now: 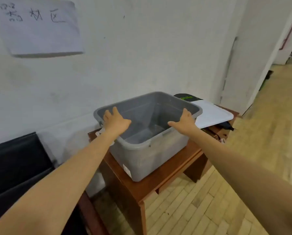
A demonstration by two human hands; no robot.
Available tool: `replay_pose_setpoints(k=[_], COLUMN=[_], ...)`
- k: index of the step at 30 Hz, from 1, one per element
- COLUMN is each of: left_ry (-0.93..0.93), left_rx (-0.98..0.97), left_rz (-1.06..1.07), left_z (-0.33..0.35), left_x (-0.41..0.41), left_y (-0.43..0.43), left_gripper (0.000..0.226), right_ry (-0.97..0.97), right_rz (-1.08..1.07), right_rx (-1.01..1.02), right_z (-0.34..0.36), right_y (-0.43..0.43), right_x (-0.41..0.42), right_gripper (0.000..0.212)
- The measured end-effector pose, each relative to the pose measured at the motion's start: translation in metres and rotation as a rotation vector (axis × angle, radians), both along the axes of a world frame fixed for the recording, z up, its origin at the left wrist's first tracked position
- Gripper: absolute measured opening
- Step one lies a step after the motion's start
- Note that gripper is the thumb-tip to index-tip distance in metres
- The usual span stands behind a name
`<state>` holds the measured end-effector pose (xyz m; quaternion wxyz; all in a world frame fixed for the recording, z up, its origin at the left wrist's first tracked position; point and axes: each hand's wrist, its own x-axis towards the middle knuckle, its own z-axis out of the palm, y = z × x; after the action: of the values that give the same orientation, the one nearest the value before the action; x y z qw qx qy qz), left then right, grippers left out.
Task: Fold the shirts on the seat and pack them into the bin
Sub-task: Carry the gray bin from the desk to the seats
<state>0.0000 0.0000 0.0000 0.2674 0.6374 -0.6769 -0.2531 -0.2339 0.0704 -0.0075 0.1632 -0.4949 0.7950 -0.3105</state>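
The grey bin sits on a brown table by the wall. The left hand lies on its left rim, fingers straight and spread. The right hand rests on the right rim, thumb out. I cannot tell if its fingers curl. A white lid lies behind. A black seat is at the left.

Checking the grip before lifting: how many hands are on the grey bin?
2. The left hand rests on the left rim of the bin, the right hand on its right rim. Neither is hidden.
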Motion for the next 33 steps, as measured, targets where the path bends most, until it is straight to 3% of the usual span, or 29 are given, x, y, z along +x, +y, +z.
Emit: replay_pose_setpoints(k=[3,5,8,12,18,24,33], left_ry=[-0.088,-0.051,0.126,0.392,0.505,0.568,0.586], left_rx=[0.091,0.127,0.127,0.211,0.223,0.147,0.038], left_rz=[0.111,0.187,0.238,0.301,0.321,0.277,0.081], left_z=[-0.025,-0.040,-0.054,-0.059,-0.054,-0.045,-0.028], left_x=[-0.001,0.001,0.006,0.012,0.018,0.021,0.059], left_y=[-0.013,-0.018,-0.026,-0.032,-0.025,0.009,0.106], left_gripper=[0.086,0.082,0.063,0.034,0.037,0.015,0.025], right_ry=[-0.163,-0.309,-0.524,-0.675,-0.700,-0.755,-0.794], right_rz=[-0.080,-0.117,-0.202,-0.245,-0.271,-0.297,-0.455], right_rx=[0.055,0.105,0.025,-0.057,-0.078,-0.124,-0.246], right_z=[-0.025,-0.041,-0.056,-0.066,-0.067,-0.055,-0.048], right_y=[-0.017,-0.024,-0.030,-0.041,-0.046,-0.021,0.106], right_x=[-0.001,0.003,0.009,0.013,0.018,0.019,0.063], right_gripper=[0.096,0.100,0.103,0.095,0.099,0.089,0.079])
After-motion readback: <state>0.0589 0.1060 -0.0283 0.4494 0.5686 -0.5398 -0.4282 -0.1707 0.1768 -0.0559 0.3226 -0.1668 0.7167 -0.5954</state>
